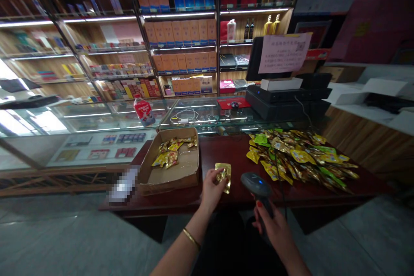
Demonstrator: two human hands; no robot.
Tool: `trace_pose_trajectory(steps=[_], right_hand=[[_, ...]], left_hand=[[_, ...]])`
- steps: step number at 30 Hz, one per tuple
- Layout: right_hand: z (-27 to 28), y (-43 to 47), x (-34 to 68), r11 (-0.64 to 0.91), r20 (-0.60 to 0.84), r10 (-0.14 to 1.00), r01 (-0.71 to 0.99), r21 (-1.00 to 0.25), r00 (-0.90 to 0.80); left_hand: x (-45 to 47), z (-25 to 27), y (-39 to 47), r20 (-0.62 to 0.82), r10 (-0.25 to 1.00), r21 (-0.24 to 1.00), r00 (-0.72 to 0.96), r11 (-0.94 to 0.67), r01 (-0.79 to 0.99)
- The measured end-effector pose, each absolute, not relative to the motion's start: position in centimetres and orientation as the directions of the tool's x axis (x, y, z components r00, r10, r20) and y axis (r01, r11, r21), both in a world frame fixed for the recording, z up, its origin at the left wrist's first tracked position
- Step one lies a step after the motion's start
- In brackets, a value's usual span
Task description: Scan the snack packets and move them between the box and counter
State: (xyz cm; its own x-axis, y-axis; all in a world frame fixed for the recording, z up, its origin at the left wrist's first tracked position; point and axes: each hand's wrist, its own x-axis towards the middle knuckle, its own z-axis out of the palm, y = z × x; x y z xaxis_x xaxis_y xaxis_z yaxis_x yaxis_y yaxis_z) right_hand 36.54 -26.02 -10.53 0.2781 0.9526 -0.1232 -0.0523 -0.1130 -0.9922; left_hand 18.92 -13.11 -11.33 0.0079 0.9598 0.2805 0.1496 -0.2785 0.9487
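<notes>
My right hand (270, 220) is wrapped round the handle of a dark barcode scanner (256, 185), which has a small blue light on top. Close to the table's front edge, my left hand (213, 185) has its fingers closed on a shiny gold snack packet (227, 186). A shallow cardboard box (174, 177) stands to the left of that hand, with several gold and yellow packets (168, 157) inside. On the right lies a large heap of similar gold, yellow and green packets (299, 155).
The dark red table (213, 148) meets a glass display counter (207, 114) behind it. A red-labelled bottle (144, 110), a cash register (287, 99) and a monitor with a paper sheet (284, 51) stand there. A cable runs across the packet heap. Pixelation covers something at the table's left corner.
</notes>
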Motion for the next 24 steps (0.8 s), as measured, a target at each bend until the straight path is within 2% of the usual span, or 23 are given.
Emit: trace_pose_trajectory(steps=[2, 5, 8, 15, 24], right_hand=[[-10.2, -27.0, 36.1, -0.14, -0.155, 0.947, -0.074, -0.987, 0.283], [-9.9, -27.6, 35.6, -0.168, -0.191, 0.93, -0.099, -0.981, 0.314], [-9.5, -27.8, 34.9, -0.179, -0.194, 0.943, -0.079, -0.981, 0.27], [-8.4, -27.1, 33.4, -0.18, -0.18, 0.968, -0.016, -0.983, 0.175], [-8.6, -26.5, 33.4, -0.197, -0.183, 0.97, 0.083, -0.977, 0.158]], left_hand=[[19.1, -13.0, -12.9, 0.238, 0.971, 0.966, 0.0, -0.237, 0.107], [18.8, -14.1, -12.5, 0.184, 0.983, 0.981, 0.02, -0.183, -0.058], [18.6, -14.3, -12.4, 0.137, 0.989, 0.977, 0.059, -0.125, -0.172], [19.3, -14.5, -12.4, 0.076, 0.995, 0.991, 0.068, -0.068, -0.118], [19.5, -14.3, -12.5, 0.082, 0.994, 0.994, 0.075, -0.076, -0.083]])
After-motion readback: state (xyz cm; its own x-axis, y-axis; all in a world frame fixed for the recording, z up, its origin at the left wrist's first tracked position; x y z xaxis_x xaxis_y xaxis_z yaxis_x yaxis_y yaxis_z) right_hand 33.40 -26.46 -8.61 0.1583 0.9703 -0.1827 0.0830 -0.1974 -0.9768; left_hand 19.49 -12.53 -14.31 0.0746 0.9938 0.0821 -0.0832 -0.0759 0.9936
